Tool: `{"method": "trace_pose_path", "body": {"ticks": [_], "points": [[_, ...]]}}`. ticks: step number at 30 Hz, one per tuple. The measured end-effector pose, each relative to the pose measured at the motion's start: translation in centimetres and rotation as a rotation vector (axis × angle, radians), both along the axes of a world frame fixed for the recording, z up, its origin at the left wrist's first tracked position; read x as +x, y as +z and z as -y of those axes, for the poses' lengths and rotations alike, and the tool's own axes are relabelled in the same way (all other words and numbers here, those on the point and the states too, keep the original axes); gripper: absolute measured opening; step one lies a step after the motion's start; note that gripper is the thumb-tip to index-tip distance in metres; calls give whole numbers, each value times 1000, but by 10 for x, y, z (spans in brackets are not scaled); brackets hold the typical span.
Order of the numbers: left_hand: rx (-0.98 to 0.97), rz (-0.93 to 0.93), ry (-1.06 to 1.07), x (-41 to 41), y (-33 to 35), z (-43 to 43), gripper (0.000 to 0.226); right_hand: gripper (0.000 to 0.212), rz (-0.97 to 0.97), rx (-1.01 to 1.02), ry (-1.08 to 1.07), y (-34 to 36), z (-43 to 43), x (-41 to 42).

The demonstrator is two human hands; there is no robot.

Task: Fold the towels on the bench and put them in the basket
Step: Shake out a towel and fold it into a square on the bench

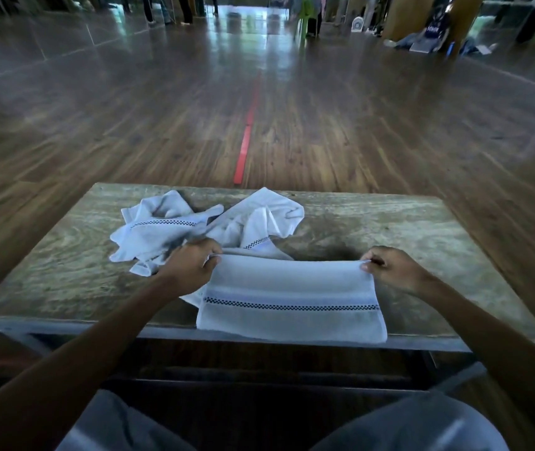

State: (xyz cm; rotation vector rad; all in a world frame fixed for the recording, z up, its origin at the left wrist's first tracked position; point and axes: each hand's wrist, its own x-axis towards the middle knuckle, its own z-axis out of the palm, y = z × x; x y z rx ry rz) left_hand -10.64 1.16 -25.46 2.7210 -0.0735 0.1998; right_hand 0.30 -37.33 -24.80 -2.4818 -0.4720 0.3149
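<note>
Left hand (191, 265) and right hand (389, 268) pinch far corners of soft, limp white checker-striped towel (292, 297) at worn wooden bench's (64, 271) near edge; corners give best hold.

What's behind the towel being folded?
Behind the held towel, on the bench: a crumpled left towel and a crumpled centre towel. The raised edge covers the centre towel's near part.

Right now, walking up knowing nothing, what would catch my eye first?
First, the white towel with a black checkered stripe at the near edge of the wooden bench, its far edge pinched by the left hand and the right hand. Behind it lie crumpled towels, and a red line runs away across the wood floor beyond.
</note>
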Motion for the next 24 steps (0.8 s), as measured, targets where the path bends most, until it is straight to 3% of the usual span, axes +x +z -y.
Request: {"method": "trace_pose_path", "body": {"ticks": [10, 15, 19, 22, 24], "points": [[-65, -44, -3, 15, 5, -4, 13, 12, 0, -129, 199, -15, -10, 15], [-63, 33, -71, 0, 26, -3, 8, 24, -44, -36, 158, 5, -7, 6], [-112, 56, -101, -22, 51, -3, 5, 23, -84, -21, 124, 37, 4, -7], [-131, 44, -70, -42, 64, -5, 10, 5, -37, -84, 191, 68, 12, -27], [-121, 35, -72, -54, 70, -6, 17, 5, 3, -89, 210, 84, 15, -44]]}}
